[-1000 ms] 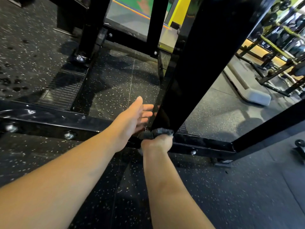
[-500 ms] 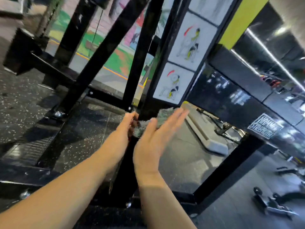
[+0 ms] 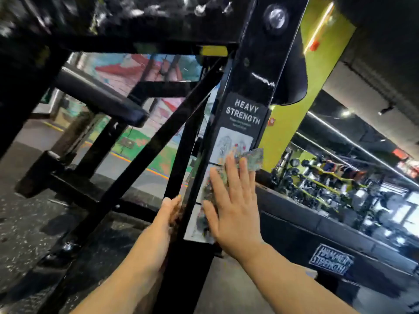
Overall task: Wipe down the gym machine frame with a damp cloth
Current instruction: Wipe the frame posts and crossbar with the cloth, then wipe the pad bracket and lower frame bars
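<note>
Here we have our right hand [image 3: 233, 211] laid flat on the front face of the glossy black steel upright post [image 3: 254, 71], fingers straight and a little spread, pressing the mottled grey damp cloth [image 3: 255, 159] against it. The cloth lies between our palm and the post. One rumpled corner pokes out beyond our fingertips, past the post's right edge, and more of it shows at the thumb side of the hand. It covers part of the strip of white exercise-diagram stickers [image 3: 231, 141] on that face. Just above on the post is a black label with white lettering [image 3: 243, 114] (it reads "HEAVY STRENGTH"), and near the post's top sits a round silver bolt head [image 3: 275, 18].

Our left hand [image 3: 169, 214] rests against the post's left edge, level with the right hand. Only its side shows, so we cannot tell whether its fingers are curled round the post or lie straight.

Left of the post a black diagonal steel brace [image 3: 140, 159] slants down towards the black speckled rubber floor [image 3: 22, 223], with a black padded rest [image 3: 97, 96] beyond it. Right of the post stands a yellow-green pillar [image 3: 317, 64]. Lower on that side a black beam carries a white-lettered badge [image 3: 331, 261].
</note>
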Action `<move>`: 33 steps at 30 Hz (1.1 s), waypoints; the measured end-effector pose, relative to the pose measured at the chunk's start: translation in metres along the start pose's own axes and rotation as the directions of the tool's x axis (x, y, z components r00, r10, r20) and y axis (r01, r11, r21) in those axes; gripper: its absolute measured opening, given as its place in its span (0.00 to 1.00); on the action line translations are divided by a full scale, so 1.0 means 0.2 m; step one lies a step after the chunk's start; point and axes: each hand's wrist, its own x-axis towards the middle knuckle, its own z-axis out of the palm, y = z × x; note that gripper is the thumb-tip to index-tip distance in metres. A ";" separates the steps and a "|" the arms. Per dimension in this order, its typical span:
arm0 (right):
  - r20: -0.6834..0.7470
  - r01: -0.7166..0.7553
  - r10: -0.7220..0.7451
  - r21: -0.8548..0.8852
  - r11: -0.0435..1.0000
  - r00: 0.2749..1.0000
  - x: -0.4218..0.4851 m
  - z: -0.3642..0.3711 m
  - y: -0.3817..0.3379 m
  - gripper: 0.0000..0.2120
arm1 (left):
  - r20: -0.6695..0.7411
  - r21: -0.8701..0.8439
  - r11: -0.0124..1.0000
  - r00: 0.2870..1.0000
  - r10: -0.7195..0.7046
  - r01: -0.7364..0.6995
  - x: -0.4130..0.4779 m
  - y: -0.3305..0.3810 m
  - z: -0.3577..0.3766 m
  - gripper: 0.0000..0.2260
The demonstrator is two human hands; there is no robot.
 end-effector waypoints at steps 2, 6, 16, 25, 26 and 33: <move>0.137 0.244 -0.237 -0.038 0.969 0.962 -0.06 0.00 0.02 0.27 | 0.108 -0.005 0.995 0.990 0.095 -0.095 -0.01 0.05 0.03 0.25; 0.283 0.517 -0.480 -0.069 0.853 0.830 0.08 -0.13 0.21 0.29 | 0.122 0.168 0.949 0.961 0.249 -0.267 0.06 0.38 0.20 0.26; 0.112 0.069 -0.180 0.635 0.770 0.977 0.55 -0.40 0.23 0.24 | 0.155 0.210 0.955 0.972 0.179 -0.209 0.14 0.64 0.30 0.27; -0.072 0.201 -0.202 -0.016 0.979 0.977 0.65 -0.18 0.23 0.31 | 0.090 0.100 0.972 0.975 0.202 -0.211 0.18 0.80 0.43 0.24; -0.002 0.301 -0.302 -0.069 0.951 0.953 0.60 -0.16 0.23 0.31 | 0.089 0.098 0.974 0.976 0.197 -0.205 0.18 0.80 0.43 0.23; -0.124 0.117 -0.136 -0.152 0.982 0.983 1.02 -0.33 0.40 0.25 | 0.138 0.115 0.967 0.967 0.213 -0.229 0.16 0.77 0.48 0.17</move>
